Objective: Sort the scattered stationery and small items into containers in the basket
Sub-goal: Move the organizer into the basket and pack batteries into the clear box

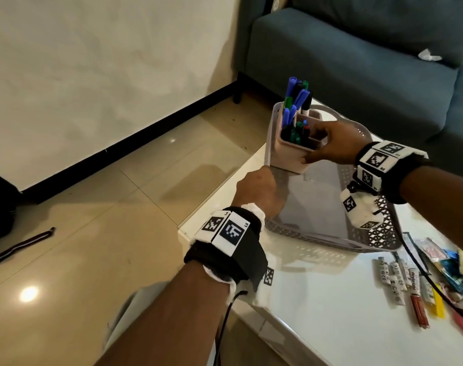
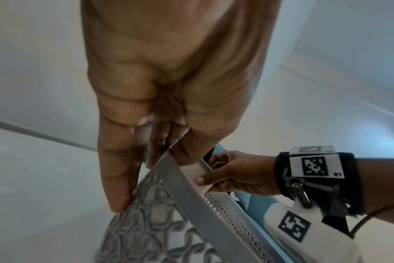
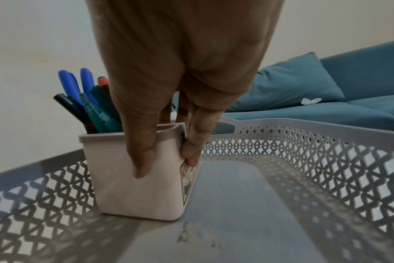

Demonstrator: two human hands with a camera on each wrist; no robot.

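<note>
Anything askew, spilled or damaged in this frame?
Nothing spilled or broken. The pink pen holder stands upright in the basket corner, held by the right hand; the left hand grips the basket rim. Small items lie unsorted on the table.

The basket (image 3: 304, 147) looks like matt grey perforated plastic, the pen holder (image 3: 133, 178) smooth matt pinkish plastic, the tabletop (image 1: 317, 286) glossy white.
</note>
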